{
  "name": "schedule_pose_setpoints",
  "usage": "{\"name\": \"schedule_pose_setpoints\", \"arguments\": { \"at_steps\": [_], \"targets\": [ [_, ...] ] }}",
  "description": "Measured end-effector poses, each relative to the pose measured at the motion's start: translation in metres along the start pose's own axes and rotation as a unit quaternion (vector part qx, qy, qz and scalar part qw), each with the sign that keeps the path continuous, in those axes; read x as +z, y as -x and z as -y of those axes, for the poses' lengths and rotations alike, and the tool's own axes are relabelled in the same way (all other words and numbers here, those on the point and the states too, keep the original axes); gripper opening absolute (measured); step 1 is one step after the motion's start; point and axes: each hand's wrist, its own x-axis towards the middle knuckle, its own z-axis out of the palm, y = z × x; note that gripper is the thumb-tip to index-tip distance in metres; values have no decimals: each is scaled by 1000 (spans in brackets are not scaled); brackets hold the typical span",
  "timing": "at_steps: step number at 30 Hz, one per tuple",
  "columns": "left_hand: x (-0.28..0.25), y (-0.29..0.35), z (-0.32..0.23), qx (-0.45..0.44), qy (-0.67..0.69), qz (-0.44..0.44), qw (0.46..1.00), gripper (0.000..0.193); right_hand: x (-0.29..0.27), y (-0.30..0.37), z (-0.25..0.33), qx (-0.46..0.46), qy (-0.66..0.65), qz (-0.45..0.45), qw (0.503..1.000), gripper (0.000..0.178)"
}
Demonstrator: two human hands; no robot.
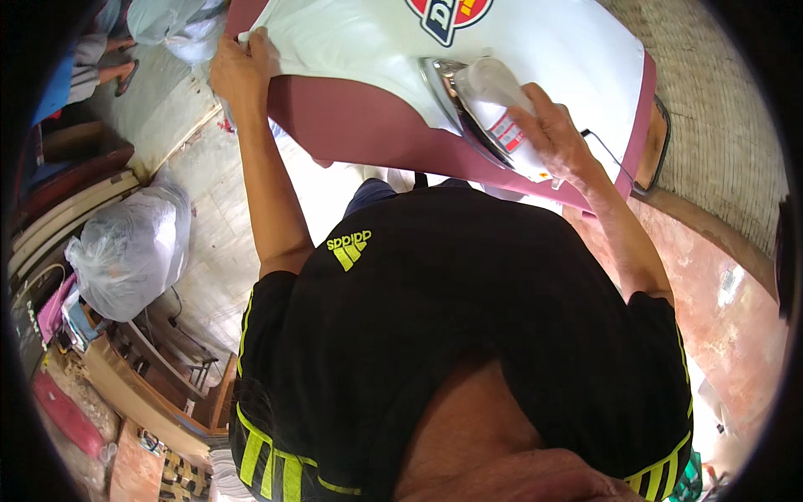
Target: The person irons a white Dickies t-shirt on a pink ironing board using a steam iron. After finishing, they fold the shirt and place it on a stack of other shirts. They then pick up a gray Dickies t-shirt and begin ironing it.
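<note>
A white shirt (pixel 355 50) with a printed red and black emblem lies spread over a maroon ironing board (pixel 335 117). My right hand (pixel 554 138) is closed round the handle of a white steam iron (pixel 493 109). The iron's metal soleplate edge shows along its left side, at the shirt's near edge; whether it presses flat or is tilted up, I cannot tell. At the board's far left, my left hand (pixel 242 67) pinches a corner of the shirt and holds it outstretched. A thin dark cord (pixel 609 152) runs near my right wrist.
A dark metal frame (pixel 665 142) sticks out at the board's right end. A woven mat surface (pixel 711 109) lies beyond it. On the left stand a stuffed clear plastic bag (pixel 134 251) and wooden furniture (pixel 142 376). Another person's leg (pixel 109 74) shows at the upper left.
</note>
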Motion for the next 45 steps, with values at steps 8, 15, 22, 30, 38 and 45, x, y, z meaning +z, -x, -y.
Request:
{"name": "schedule_pose_setpoints", "arguments": {
  "at_steps": [8,15,22,30,38,45],
  "targets": [
    [-26,-15,-6,-93,82,87,989,57,14,-15,52,89,-59,29,994,39],
    [-7,-12,14,-122,232,50,964,42,42,-102,96,-30,-53,51,997,41],
    [-27,-5,20,-160,210,58,963,37,62,-180,129,-153,7,77,985,39],
    [-50,33,48,-282,309,23,908,31,80,-225,143,-292,16,53,955,42],
    [-56,32,18,-155,369,-111,910,50,65,-212,149,-201,25,68,977,45],
    [30,38,1,96,19,-116,988,44,31,-117,64,-251,64,3,966,37]
  ]
}}
